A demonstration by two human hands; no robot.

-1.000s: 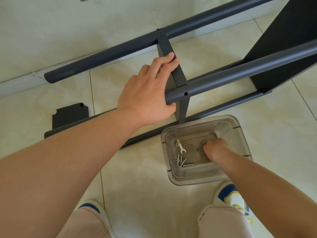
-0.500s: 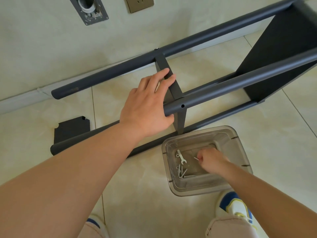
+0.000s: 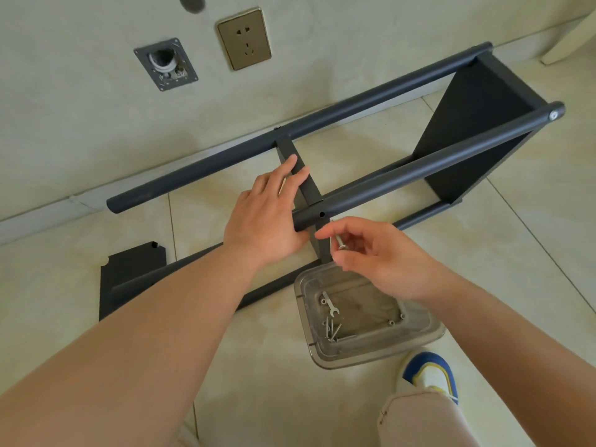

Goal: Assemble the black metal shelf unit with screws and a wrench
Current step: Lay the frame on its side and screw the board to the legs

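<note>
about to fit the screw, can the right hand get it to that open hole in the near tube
Probably yes: the right hand pinches the screw just below the hole, nothing between them; the left hand grips the tube end beside it.

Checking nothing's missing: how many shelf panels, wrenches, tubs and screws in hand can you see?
Black shelf panels: 3 (far end, middle, loose on floor)
Wrench: 1
Clear tub: 1
Screw pinched by right hand fingers: 1
Total: 6
Loose screws in the tub: too bunched to count.
</note>
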